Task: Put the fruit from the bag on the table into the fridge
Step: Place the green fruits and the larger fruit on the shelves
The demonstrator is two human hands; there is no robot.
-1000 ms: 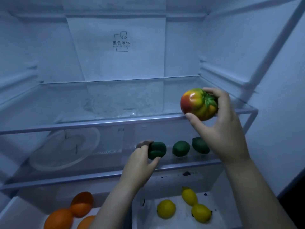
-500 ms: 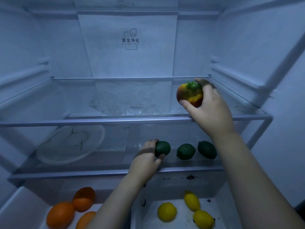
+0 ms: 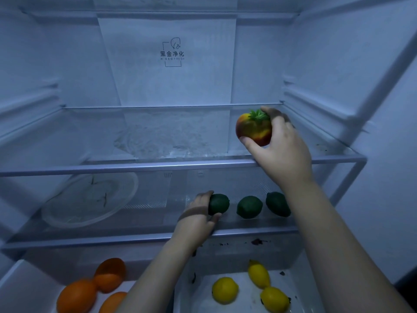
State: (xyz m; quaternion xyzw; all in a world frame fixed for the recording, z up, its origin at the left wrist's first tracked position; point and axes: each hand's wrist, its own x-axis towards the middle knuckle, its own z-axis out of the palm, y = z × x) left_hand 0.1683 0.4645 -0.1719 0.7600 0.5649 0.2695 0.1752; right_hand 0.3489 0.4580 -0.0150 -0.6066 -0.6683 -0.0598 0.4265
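Note:
I look into an open fridge. My right hand (image 3: 279, 145) grips a red and yellow tomato with a green leafy top (image 3: 252, 129), held just above the right part of the upper glass shelf (image 3: 158, 164). My left hand (image 3: 196, 219) is wrapped around a dark green lime (image 3: 218, 204) that sits on the middle shelf (image 3: 135, 238). Two more limes (image 3: 249, 207) (image 3: 277, 204) lie in a row to its right.
A clear plastic plate (image 3: 90, 199) rests on the left of the middle shelf. Below, the left drawer holds three oranges (image 3: 76, 295) and the right drawer three lemons (image 3: 225, 290). The fridge's right wall (image 3: 338, 64) is close to my right hand.
My right hand has carried the tomato from in front of the upper shelf's edge back over the shelf and turned its leafy top upward. My left hand stays on the lime.

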